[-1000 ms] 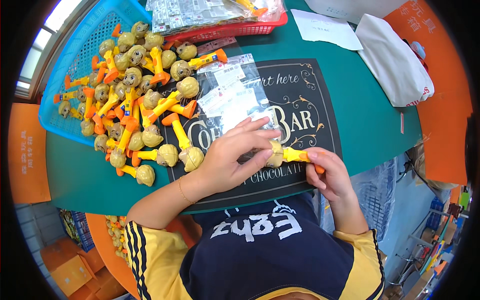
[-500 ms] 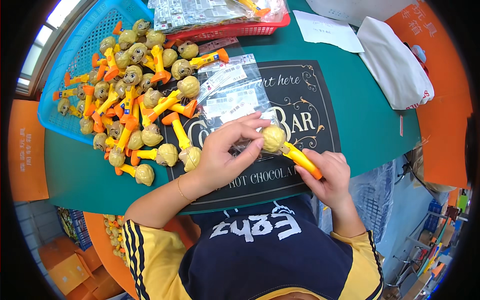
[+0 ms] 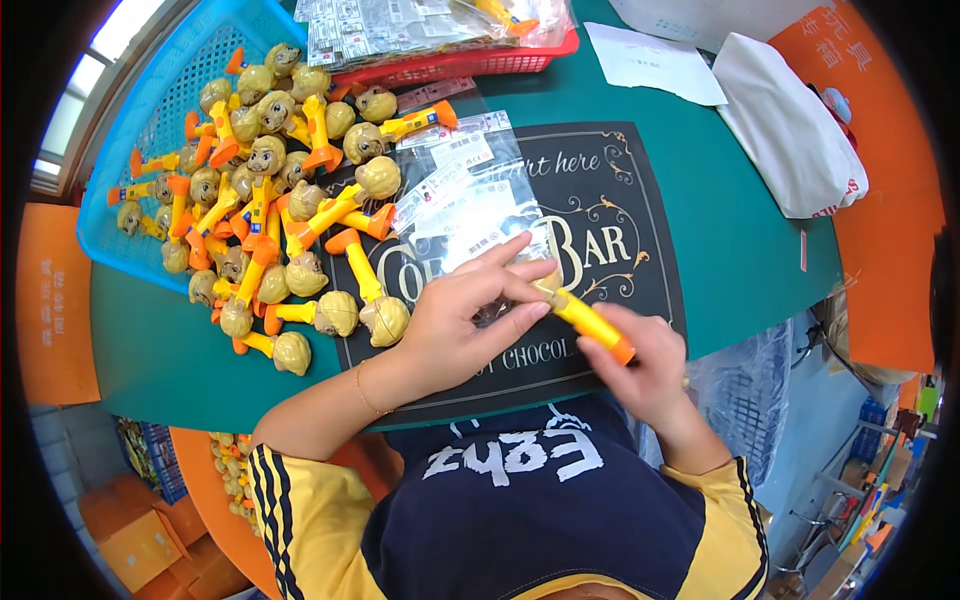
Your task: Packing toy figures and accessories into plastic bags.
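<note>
My right hand (image 3: 642,365), a little blurred, grips a toy figure (image 3: 592,322) by its yellow handle near the orange foot. The toy points up and left, and its blond head is mostly hidden behind my left fingers. My left hand (image 3: 475,315) is closed, thumb and fingers around the mouth of a clear plastic bag (image 3: 535,235) at the toy's head end. How far the head sits inside the film is hard to see. Beneath and beyond lie clear bags with white printed labels (image 3: 470,205), on a black placemat (image 3: 635,215).
Several similar toys (image 3: 265,155) heap from a blue basket (image 3: 110,215) onto the green table (image 3: 150,370) at left. A red basket (image 3: 500,65) of labelled bags stands at the back. White paper (image 3: 655,65) and white cloth (image 3: 785,130) lie at right.
The toy has shifted slightly left and down, and its blond head has gone from plain view behind my left fingers. My right hand has moved with it, and my left fingers have straightened somewhat.
</note>
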Available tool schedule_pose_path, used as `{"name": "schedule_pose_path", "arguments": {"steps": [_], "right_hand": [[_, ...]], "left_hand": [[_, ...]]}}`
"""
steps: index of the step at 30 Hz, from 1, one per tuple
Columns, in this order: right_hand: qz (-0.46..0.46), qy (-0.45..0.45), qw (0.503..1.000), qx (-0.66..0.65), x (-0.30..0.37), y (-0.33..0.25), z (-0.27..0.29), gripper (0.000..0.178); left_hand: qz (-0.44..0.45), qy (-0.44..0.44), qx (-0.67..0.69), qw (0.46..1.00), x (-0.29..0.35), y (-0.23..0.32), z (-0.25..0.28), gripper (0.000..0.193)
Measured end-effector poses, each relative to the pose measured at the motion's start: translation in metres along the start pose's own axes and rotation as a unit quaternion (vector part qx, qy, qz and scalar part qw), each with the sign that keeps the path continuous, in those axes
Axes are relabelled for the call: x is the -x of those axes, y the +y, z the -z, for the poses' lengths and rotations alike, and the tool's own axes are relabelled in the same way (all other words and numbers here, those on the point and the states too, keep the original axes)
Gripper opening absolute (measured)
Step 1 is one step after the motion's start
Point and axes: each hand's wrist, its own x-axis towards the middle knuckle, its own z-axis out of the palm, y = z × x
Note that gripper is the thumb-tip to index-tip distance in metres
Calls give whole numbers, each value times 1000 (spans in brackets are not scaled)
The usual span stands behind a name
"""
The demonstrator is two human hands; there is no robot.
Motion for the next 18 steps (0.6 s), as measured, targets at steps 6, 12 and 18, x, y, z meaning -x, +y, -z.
{"name": "schedule_pose_path", "arguments": {"steps": [6,12,18], "right_hand": [[-116,52,974,-189,9,10,-3,31],[-354,11,818,-453,-5,4,17,23],[-153,73,963,-209,-3,3,3,26]], "left_hand": [[82,62,185,977,-3,-7,-3,6],[80,72,251,962,-1,-4,-11,11],[88,84,294,948,-2,-7,-13,11]]}}
